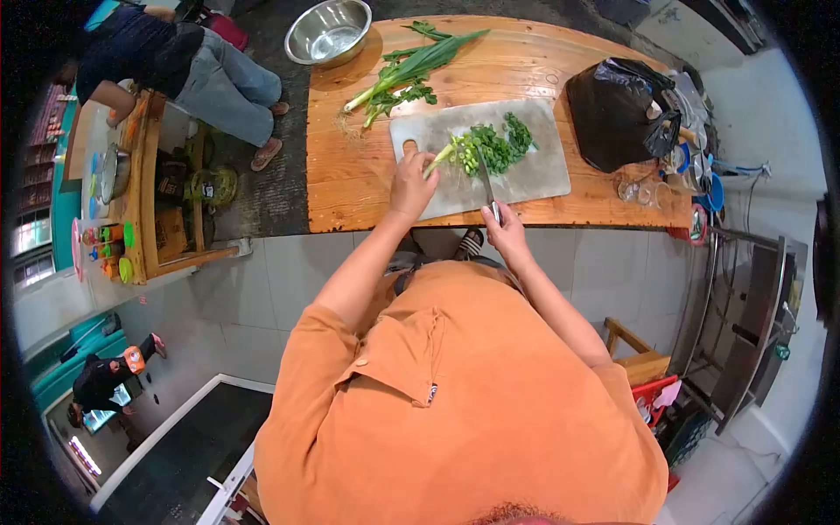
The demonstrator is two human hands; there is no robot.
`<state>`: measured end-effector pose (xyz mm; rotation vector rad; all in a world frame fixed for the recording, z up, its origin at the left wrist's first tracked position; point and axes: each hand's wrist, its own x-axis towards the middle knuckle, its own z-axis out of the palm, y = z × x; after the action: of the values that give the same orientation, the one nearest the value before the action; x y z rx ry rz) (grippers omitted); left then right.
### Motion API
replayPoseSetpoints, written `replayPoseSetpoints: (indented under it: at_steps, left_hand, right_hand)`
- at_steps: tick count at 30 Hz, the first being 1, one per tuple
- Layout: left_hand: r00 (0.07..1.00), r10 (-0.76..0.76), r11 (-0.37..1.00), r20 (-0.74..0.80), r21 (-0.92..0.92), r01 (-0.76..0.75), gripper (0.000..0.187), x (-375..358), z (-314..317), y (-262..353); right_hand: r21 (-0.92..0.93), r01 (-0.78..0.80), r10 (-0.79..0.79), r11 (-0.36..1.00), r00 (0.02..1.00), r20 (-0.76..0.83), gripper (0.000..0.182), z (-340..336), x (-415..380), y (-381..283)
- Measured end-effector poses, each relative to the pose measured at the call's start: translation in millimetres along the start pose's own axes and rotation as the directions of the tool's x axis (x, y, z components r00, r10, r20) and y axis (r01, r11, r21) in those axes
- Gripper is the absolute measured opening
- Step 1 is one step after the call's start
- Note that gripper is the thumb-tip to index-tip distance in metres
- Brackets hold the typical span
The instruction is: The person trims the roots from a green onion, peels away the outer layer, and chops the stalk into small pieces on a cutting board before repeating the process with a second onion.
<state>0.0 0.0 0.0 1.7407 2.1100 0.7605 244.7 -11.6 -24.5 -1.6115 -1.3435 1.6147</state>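
A pale cutting board [538,179] lies on the wooden table near its front edge. My left hand [411,185] is closed around the white end of a spring onion [444,157] at the board's left side. In my right hand [506,234] is the handle of a knife [486,182], its blade among chopped greens [499,149] on the middle of the board. Small pale green slices lie just left of the blade, and darker leafy pieces sit to its right. Beyond the board, whole leeks or large spring onions [411,70] lie together with leafy stalks [398,101].
A steel bowl [329,35] stands at the table's far left corner. To the right are a black plastic bag [612,114] and several glasses [643,192]. Another person in jeans [229,83] stands left by a wooden cart [150,192]; a second person [105,385] is farther off, lower left.
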Motion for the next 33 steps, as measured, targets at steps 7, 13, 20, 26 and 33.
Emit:
replayPoseSetpoints:
  at_steps: [7,13,20,26,33]
  left_hand:
    - [0.962,-0.261,0.606,0.075,-0.763,0.224,0.029,-12,-33,62]
    - [0.982,-0.161,0.489,0.103,-0.856,0.170,0.034,-4,-57,71]
    - [0.921,-0.010,0.349,0.389,-0.862,0.367,0.037,-8,-79,34]
    - [0.871,0.039,0.057,0.490,-0.871,0.488,0.032,-14,-86,17]
    - [0.843,0.102,-0.115,0.528,-0.835,0.537,0.029,-16,-91,17]
  right_hand:
    - [0.233,-0.012,-0.012,0.972,0.995,0.102,0.029,15,3,-120]
    - [0.284,-0.021,-0.030,0.958,0.985,0.173,0.024,37,6,-171]
    - [0.383,-0.104,0.038,0.918,0.984,0.177,0.026,47,0,-198]
    - [0.373,-0.107,0.073,0.922,0.992,0.103,0.028,66,-7,-200]
    - [0.398,-0.090,0.067,0.913,0.995,0.071,0.026,76,-16,-208]
